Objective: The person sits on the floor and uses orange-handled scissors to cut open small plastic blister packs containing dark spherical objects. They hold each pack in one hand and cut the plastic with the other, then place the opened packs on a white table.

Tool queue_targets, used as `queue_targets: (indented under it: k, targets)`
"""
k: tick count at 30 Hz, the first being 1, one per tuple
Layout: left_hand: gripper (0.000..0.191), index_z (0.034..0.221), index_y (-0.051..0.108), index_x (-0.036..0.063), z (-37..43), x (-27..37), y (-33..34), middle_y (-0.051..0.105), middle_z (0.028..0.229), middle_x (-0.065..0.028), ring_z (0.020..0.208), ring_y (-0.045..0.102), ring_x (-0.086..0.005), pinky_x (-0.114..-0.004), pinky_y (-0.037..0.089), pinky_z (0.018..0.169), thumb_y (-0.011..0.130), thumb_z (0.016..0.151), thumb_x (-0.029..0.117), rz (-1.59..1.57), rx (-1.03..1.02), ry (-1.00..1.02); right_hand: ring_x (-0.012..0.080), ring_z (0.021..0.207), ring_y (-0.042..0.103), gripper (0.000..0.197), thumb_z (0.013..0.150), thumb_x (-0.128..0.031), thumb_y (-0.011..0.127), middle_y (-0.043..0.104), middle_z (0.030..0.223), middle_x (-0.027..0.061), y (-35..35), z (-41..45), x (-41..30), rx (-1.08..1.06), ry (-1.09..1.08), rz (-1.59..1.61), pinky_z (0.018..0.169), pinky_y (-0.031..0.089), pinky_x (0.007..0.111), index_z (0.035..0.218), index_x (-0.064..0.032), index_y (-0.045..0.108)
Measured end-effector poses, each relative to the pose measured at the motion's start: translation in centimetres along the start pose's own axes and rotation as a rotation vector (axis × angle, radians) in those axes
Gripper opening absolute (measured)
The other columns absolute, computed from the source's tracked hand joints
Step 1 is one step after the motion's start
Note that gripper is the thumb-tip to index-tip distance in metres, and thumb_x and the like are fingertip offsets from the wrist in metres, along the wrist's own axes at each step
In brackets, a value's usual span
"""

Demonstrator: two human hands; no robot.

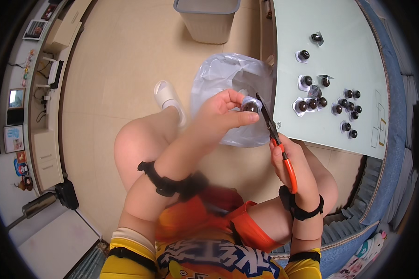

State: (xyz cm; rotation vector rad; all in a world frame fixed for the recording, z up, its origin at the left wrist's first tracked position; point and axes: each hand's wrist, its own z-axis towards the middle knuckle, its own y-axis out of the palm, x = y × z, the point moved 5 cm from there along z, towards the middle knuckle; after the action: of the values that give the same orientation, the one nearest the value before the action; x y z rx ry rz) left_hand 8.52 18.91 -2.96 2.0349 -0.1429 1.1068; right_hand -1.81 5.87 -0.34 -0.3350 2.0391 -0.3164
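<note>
My left hand (pixel 227 110) pinches a dark round item in a clear blister (pixel 250 106) between thumb and fingers. My right hand (pixel 289 157) holds scissors with red handles (pixel 273 130); their dark blades point up, just right of the blister. Below both hands on the floor is an open translucent plastic bag (pixel 213 75), its contents unclear. On the glass-topped table (pixel 293 21) to the right lie several similar dark round items in blisters (pixel 306 81), some with square backing, along with a group of others (pixel 350 106) further right.
A grey waste bin (pixel 209 24) stands on the tiled floor beyond the bag. Blue sofa fabric (pixel 398 146) borders the table at the right. My legs flank the space before me, with a white slipper (pixel 169 96) on one foot. Cabinets (pixel 49 157) line the left.
</note>
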Motion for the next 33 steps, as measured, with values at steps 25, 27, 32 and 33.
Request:
queue_targets:
  k: [25, 27, 32, 33]
  targets:
    - [0.034, 0.098, 0.056, 0.0055, 3.6, -2.4, 12.3, 0.053, 0.083, -0.0079, 0.074, 0.053, -0.0193, -0.028, 0.04, 0.071, 0.067, 0.066, 0.009, 1.291, -0.115, 0.664, 0.0062, 0.043, 0.033, 0.047, 0.087, -0.054, 0.027, 0.039, 0.061, -0.0024, -13.5, -4.4, 3.2, 0.585, -0.29, 0.818, 0.041, 0.03, 0.02, 0.089, -0.0094, 0.042]
    - [0.031, 0.094, 0.056, 0.0055, 6.0, -4.4, 15.4, 0.054, 0.081, -0.0087, 0.073, 0.053, -0.0244, -0.034, 0.041, 0.067, 0.066, 0.066, 0.015, 1.592, -0.168, 0.651, 0.0062, 0.043, 0.033, 0.048, 0.087, -0.055, 0.026, 0.038, 0.061, -0.0021, -14.4, -5.3, 3.9, 0.602, -0.313, 0.866, 0.04, 0.03, 0.02, 0.088, -0.0095, 0.042]
    - [0.028, 0.089, 0.057, 0.0062, 8.2, -4.6, 17.2, 0.054, 0.08, -0.0084, 0.073, 0.052, -0.0269, -0.038, 0.04, 0.065, 0.066, 0.065, 0.018, 1.606, 0.016, 0.873, 0.0051, 0.044, 0.034, 0.05, 0.088, -0.054, 0.024, 0.038, 0.061, -0.0018, -14.6, -6.4, 4.0, 0.592, -0.311, 0.825, 0.041, 0.032, 0.019, 0.088, -0.0075, 0.042]
    - [0.028, 0.089, 0.058, 0.0063, 7.9, -3.7, 16.6, 0.054, 0.081, -0.0083, 0.075, 0.052, -0.0268, -0.038, 0.04, 0.066, 0.066, 0.065, 0.018, 1.503, 0.065, 0.937, 0.0051, 0.044, 0.034, 0.05, 0.088, -0.054, 0.024, 0.038, 0.061, -0.0018, -14.6, -6.3, 4.3, 0.591, -0.318, 0.836, 0.041, 0.032, 0.019, 0.088, -0.0075, 0.042]
